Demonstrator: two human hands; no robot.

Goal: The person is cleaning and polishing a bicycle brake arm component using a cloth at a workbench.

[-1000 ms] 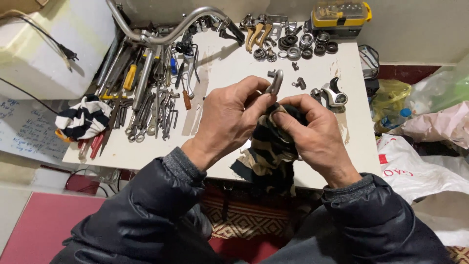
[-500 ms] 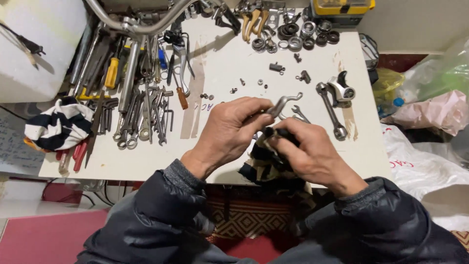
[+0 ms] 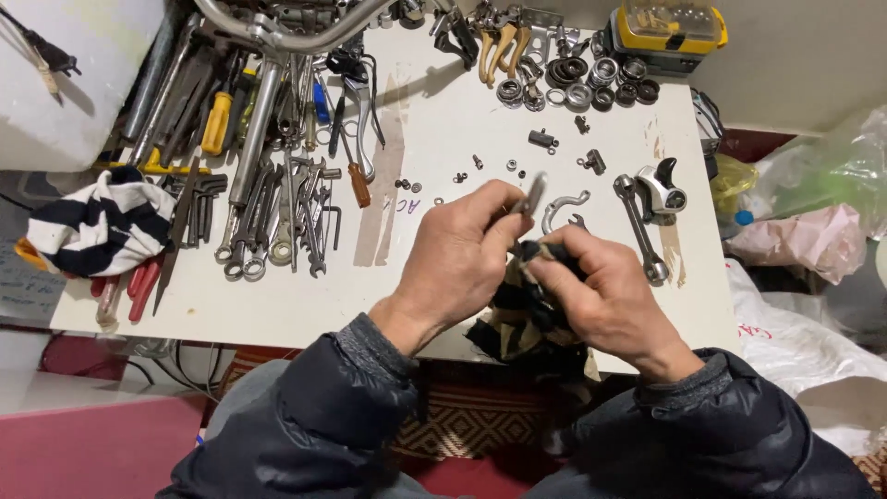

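Observation:
My left hand (image 3: 457,254) grips a small flat metal part (image 3: 534,194) between thumb and fingers, its shiny tip sticking up. Pressed against it, my right hand (image 3: 601,291) holds a dark striped rag (image 3: 517,319) whose loose end hangs over the table's front edge. Both hands meet over the white table (image 3: 277,305), near its front middle. Just behind them lies a curved metal arm (image 3: 565,205), and to the right a long spanner (image 3: 639,229) and a silver brake part (image 3: 662,192).
Rows of wrenches, hex keys and screwdrivers (image 3: 277,212) cover the table's left. A black-and-white striped cloth (image 3: 97,226) lies at the left edge. Bearing rings (image 3: 591,83) and a yellow parts box (image 3: 667,28) sit at the back right. Plastic bags (image 3: 813,231) lie beyond the right edge.
Both hands have stayed together and keep rubbing the metal part with the rag; the part now points more upright. The camera view has shifted closer over the table.

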